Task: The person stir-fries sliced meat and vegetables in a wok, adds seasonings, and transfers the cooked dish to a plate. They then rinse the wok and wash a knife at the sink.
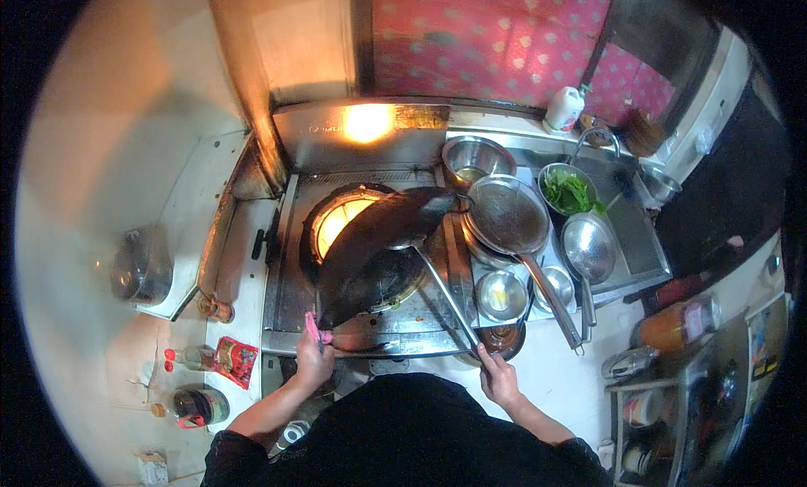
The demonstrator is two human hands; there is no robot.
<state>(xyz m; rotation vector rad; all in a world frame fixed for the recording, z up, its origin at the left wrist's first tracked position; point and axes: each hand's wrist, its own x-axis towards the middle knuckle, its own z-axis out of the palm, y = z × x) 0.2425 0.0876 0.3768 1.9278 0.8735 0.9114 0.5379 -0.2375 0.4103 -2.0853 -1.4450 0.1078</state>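
Note:
My left hand (314, 361) grips the wok's rim or handle through a pink cloth (315, 331). The blackened wok (375, 238) is tilted over the gas burner, its upper left side raised. Bright orange flame (340, 225) shows in the burner ring beyond it. In my right hand (499, 376) is the long metal handle of a ladle (446, 298). Its head is at the wok, mostly hidden in dark shadow. I cannot tell what food, if any, the wok holds.
Right of the stove (372, 343), a fine-mesh strainer (509, 214) rests on a pot, near a steel bowl (501, 296) and a perforated strainer ladle (588, 247). Leafy greens (567, 192) fill a bowl by the sink (640, 234). Bottles (200, 406) and a red packet (237, 362) stand left.

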